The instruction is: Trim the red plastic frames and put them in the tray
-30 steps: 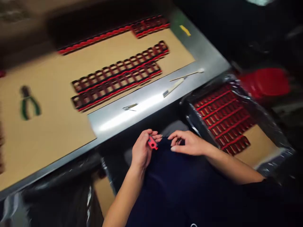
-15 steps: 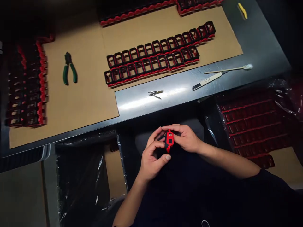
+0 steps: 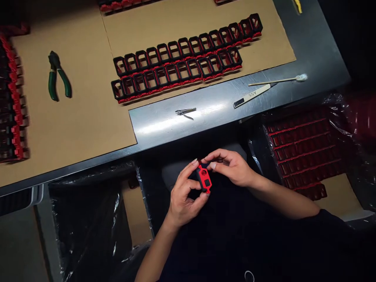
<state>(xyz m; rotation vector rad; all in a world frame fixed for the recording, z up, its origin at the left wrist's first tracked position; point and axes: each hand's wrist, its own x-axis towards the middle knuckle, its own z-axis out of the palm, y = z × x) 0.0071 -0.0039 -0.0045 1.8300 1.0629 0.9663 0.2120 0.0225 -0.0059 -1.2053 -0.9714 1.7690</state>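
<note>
Between thumb and fingers, my left hand grips a small red and black plastic frame, tilted with its red face toward me; a round hole and a square one show in that face. My right hand is at the upper end of the frame, thumb and forefinger drawn close together. Whether those fingertips pinch the frame's edge or something tiny, I cannot make out. Two rows of similar red and black frames stand on the cardboard beyond my hands.
On the metal table edge lie a small pair of tweezers or nippers, a beige-handled blade and a cotton swab. Green-handled cutters rest on the cardboard. Rows of frames fill a plastic-lined box at right.
The frame has turned in my left hand, showing more of its red face. My right thumb has come up near its top end. The whole view has shifted slightly.
</note>
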